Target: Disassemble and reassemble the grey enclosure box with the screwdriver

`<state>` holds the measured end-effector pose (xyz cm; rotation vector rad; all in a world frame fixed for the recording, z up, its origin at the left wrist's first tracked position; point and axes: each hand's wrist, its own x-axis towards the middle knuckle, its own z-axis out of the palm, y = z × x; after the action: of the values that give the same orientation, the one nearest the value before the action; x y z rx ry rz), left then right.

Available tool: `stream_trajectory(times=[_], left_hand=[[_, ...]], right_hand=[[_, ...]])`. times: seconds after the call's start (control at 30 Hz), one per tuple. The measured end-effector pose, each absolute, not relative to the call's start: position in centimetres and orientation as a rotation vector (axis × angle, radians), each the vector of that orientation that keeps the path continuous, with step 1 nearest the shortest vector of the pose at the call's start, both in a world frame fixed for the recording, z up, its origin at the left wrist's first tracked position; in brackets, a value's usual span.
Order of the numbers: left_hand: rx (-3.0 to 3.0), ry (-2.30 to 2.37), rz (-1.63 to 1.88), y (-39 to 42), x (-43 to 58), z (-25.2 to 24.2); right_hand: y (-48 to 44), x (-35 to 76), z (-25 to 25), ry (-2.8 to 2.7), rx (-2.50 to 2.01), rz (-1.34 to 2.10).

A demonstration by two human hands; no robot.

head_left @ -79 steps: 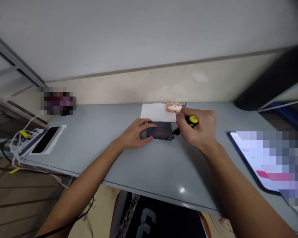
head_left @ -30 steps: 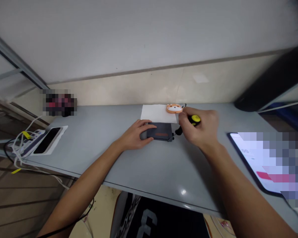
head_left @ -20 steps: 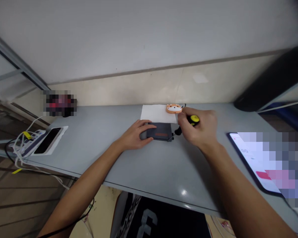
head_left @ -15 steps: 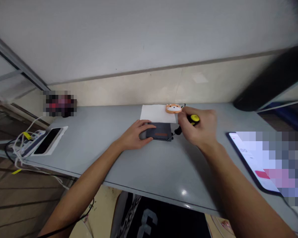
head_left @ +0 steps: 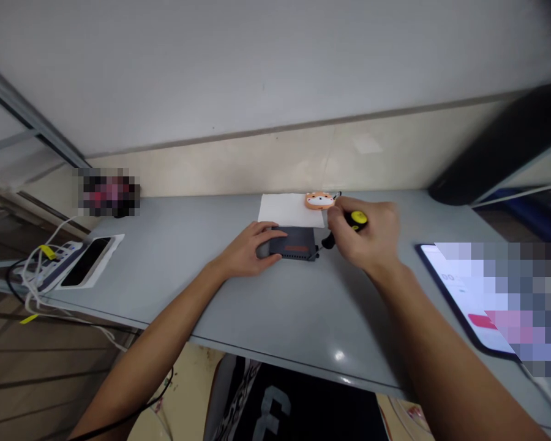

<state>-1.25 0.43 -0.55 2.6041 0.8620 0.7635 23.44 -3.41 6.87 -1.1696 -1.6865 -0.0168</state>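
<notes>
A small dark box-shaped device (head_left: 294,241) with vent slots along its front edge lies flat on the grey table (head_left: 275,306). My left hand (head_left: 250,250) grips it from the left side, thumb at the front and fingers over the back and top. In my right hand (head_left: 365,233) is a screwdriver (head_left: 358,218) with a black and yellow handle, held at a slant. Its thin shaft points left and down to the device's front right corner; whether the tip sits in a screw is too small to tell.
Behind the device lie white paper (head_left: 284,208) and an orange animal-face case (head_left: 319,201). On the right rests a lit tablet (head_left: 459,294), partly blurred out. At the left are a dark phone (head_left: 86,261) and a power strip (head_left: 59,263) with cables. A black cylinder (head_left: 496,147) stands back right.
Almost nothing differs. The whole view has shifted very slightly, while both hands, the device and the screwdriver keep the same positions relative to each other.
</notes>
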Motion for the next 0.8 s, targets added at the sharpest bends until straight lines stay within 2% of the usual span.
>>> stream_trajectory(times=[0.8], left_hand=[[2.759, 0.878, 0.787, -0.53, -0.56, 0.13]], right_hand=[[-3.38, 23.8, 7.18, -1.648, -1.206, 0.039]])
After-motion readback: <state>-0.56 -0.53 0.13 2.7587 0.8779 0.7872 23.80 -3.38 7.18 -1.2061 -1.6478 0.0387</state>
